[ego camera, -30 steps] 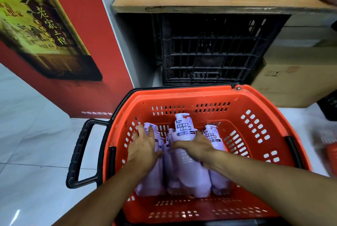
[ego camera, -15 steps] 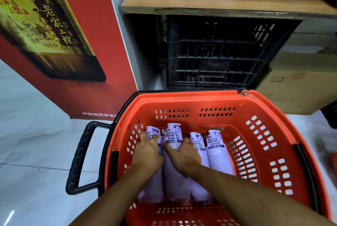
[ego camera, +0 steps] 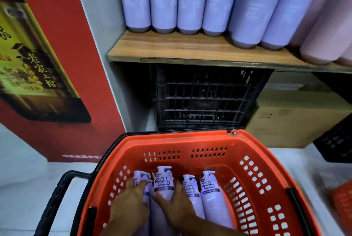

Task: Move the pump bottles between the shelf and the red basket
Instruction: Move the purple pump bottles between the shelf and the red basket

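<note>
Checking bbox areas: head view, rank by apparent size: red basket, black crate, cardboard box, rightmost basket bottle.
1. Red basket (nearest camera).
2. Black crate, cardboard box: too alike to rank.
3. Rightmost pump bottle.

I count 4 pump bottles (ego camera: pixel 211 194) in the red basket (ego camera: pixel 190 140), plus 6 lavender bottles (ego camera: pixel 163 1) and at least 2 pink bottles (ego camera: pixel 327 32) on the shelf (ego camera: pixel 190 47).
</note>
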`<state>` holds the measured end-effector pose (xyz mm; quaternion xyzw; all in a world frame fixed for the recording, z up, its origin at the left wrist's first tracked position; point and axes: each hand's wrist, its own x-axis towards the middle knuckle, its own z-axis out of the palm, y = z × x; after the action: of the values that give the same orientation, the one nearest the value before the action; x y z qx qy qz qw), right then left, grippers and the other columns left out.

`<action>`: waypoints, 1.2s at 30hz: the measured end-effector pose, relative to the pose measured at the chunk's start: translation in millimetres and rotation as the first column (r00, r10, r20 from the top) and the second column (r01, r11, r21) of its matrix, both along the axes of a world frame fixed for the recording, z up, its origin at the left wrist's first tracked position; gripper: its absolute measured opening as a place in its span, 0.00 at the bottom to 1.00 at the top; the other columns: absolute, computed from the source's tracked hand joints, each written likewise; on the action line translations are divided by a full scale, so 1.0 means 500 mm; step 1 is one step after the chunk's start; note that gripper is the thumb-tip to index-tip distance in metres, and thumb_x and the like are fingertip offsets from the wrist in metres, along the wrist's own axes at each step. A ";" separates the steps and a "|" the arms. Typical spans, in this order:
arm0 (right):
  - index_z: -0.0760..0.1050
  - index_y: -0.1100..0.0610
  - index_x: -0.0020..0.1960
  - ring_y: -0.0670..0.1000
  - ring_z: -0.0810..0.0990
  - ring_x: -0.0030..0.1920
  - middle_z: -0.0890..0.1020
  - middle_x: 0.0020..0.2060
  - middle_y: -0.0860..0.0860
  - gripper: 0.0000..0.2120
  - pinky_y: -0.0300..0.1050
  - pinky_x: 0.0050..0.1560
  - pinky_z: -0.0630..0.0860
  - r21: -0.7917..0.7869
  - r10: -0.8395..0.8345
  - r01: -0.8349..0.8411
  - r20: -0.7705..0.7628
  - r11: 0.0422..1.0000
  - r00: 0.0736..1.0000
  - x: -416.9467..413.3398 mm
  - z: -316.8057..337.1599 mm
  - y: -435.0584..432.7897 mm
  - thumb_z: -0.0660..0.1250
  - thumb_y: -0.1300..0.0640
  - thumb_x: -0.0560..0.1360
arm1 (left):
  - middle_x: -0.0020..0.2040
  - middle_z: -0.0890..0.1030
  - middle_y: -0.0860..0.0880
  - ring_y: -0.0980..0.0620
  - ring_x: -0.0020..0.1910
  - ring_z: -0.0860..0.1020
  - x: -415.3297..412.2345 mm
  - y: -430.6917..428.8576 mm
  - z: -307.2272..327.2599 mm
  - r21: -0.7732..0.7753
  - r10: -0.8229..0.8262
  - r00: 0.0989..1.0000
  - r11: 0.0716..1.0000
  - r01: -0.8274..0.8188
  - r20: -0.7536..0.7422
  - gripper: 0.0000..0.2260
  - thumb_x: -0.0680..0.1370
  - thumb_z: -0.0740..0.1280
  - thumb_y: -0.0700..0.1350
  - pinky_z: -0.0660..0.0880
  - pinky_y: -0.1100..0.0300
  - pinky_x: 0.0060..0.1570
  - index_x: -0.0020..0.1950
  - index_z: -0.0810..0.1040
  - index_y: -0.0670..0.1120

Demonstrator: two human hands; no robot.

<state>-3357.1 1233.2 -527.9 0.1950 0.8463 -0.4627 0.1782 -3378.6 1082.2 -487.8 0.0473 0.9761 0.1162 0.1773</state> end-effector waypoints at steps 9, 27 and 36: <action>0.67 0.49 0.72 0.57 0.79 0.66 0.81 0.66 0.53 0.40 0.50 0.67 0.73 0.054 0.147 -0.154 0.117 0.987 0.982 0.000 -0.002 0.030 0.59 0.22 0.72 | 0.69 0.71 0.49 0.49 0.61 0.79 0.000 -0.006 -0.009 0.035 0.047 0.996 0.998 -0.044 -0.077 0.23 0.77 0.60 0.52 0.74 0.57 0.58 0.73 0.69 0.58; 0.81 0.53 0.41 0.48 0.77 0.26 0.80 0.27 0.46 0.11 0.43 0.24 0.77 -0.060 -0.183 0.196 -0.685 0.979 0.706 -0.216 0.641 0.376 0.71 0.50 0.80 | 0.38 0.81 0.51 0.53 0.35 0.78 -0.220 0.227 0.480 0.704 0.162 0.803 0.599 0.382 -0.573 0.12 0.72 0.76 0.47 0.77 0.59 0.43 0.55 0.82 0.53; 0.66 0.57 0.75 0.60 0.81 0.62 0.74 0.67 0.54 0.36 0.59 0.63 0.79 -0.088 -0.443 0.516 -0.646 0.852 0.621 -0.328 0.691 0.480 0.75 0.48 0.71 | 0.56 0.79 0.47 0.49 0.55 0.78 -0.375 0.454 0.618 0.648 0.148 0.769 0.648 0.400 -0.622 0.31 0.72 0.76 0.54 0.74 0.57 0.57 0.72 0.72 0.48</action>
<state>-3521.0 1473.1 -182.6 0.2514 0.7943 -0.4857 -0.2646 -3566.3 1309.4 -178.5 0.2243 0.8322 0.4721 -0.1850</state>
